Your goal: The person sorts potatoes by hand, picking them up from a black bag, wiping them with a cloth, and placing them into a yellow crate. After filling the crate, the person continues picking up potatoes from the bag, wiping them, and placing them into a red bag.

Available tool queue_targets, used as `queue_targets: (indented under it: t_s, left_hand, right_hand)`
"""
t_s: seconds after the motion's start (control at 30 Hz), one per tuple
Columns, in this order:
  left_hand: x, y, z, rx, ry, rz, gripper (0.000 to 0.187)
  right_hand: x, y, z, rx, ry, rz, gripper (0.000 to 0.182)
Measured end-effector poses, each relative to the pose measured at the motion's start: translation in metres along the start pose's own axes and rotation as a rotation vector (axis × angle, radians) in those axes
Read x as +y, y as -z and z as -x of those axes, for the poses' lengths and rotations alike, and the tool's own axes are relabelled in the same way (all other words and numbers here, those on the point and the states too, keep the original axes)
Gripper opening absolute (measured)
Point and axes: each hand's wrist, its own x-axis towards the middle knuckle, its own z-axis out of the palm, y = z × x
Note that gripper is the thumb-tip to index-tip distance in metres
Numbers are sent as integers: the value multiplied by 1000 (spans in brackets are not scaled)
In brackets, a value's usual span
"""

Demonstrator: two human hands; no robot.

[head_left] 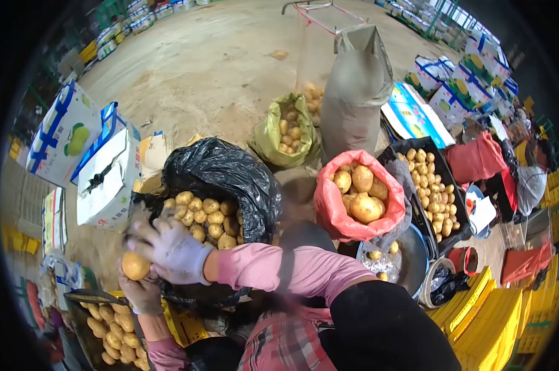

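Note:
My left hand point(142, 295), in a pale glove, is closed around a single potato point(135, 264) at the lower left. Just above it is my right hand point(177, 250), in a whitish-lavender glove. Its blurred fingers are stretched out and apart, close to that potato; contact is hard to make out. Beyond the right hand, potatoes point(214, 217) lie in a container lined with a black plastic bag point(248, 179). Below my left hand stands a dark crate point(75, 297) of larger potatoes point(115, 334).
Ahead are a red sack point(327, 204) and a green sack point(268, 127) of potatoes, beside a tall grey sack point(354, 93). A black crate point(457, 213) of potatoes and a blue tub point(418, 256) stand right. Yellow crates point(486, 321) are lower right; printed cartons point(109, 185) stand left.

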Motion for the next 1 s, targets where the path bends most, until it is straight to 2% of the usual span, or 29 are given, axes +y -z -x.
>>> queue_targets:
  t_s: [0.03, 0.07, 0.1, 0.17, 0.2, 0.23, 0.27, 0.3, 0.33, 0.4, 0.43, 0.47, 0.53, 0.57, 0.6, 0.63, 0.67, 0.7, 0.73, 0.8, 0.87, 0.93, 1.0]
  left_hand:
    - [-8, 0, 1, 28, 29, 93, 31]
    - [-12, 2, 1, -70, -27, -44, 30]
    - [-14, 3, 0, -175, -81, -179, 29]
    - [-13, -5, 8, -102, 357, 298, 26]
    - [-21, 3, 6, -179, 398, 321, 27]
    - [-33, 27, -2, -256, 436, 343, 27]
    - [-40, 35, -7, -330, 470, 364, 29]
    - [-12, 0, 4, -23, 521, 258, 30]
    - [-4, -4, 4, -83, 559, 224, 33]
    - [-7, -7, 2, -61, 561, 157, 39]
    - [-15, -3, -5, -57, 618, 168, 43]
    - [-23, 3, -11, -52, 632, 134, 44]
    - [-36, 9, -21, -55, 658, 61, 47]
    - [-39, 8, -21, -76, 622, 3, 48]
    - [-40, 4, -21, -68, 627, -6, 47]
    - [-41, 0, -22, -56, 632, -16, 47]
    - [-43, -1, -22, -41, 638, -28, 46]
    - [-50, 5, -25, -57, 646, -19, 44]
    - [-52, 4, -27, -53, 667, 8, 43]
    - [-50, 1, -28, -45, 707, 56, 42]
    - [-45, -9, -30, -53, 715, 114, 44]
    - [-44, -6, -37, -17, 732, 185, 46]
    - [-19, -49, -18, 8, 645, 119, 51]
  right_hand:
    - [-2, -1, 4, 56, 106, 21, 59]
    - [-5, -3, 9, 113, 211, 44, 57]
    - [-8, -6, 10, 106, 230, -29, 55]
    - [-7, 7, 7, -187, 78, -177, 57]
    - [-5, 18, 8, -333, -3, -250, 57]
    - [-3, 17, 15, -152, -70, -318, 53]
    - [-1, 32, 17, -94, -187, -536, 50]
    - [4, 53, 15, -28, -296, -755, 48]
    - [11, 75, 14, 45, -402, -973, 45]
    - [34, 121, 30, 333, -613, -1300, 42]
    - [56, 137, 50, 593, -586, -1303, 37]
    - [71, 173, 78, 764, -542, -1300, 37]
    - [127, 218, 153, 1099, -639, -817, 35]
    - [120, 259, 192, 1205, -807, -772, 32]
    - [137, 275, 243, 1288, -817, -616, 26]
    - [171, 285, 303, 1494, -707, -436, 22]
    - [184, 299, 369, 1501, -952, -126, 24]
    - [161, 316, 404, 1634, -1054, -227, 32]
    - [170, 327, 453, 1836, -1120, -144, 42]
    - [184, 350, 543, 2092, -1273, 131, 53]
    - [168, 377, 596, 1866, -1645, 43, 47]
    - [171, 382, 586, 1798, -1536, -81, 34]
    - [183, 372, 543, 1429, -1031, -741, 23]
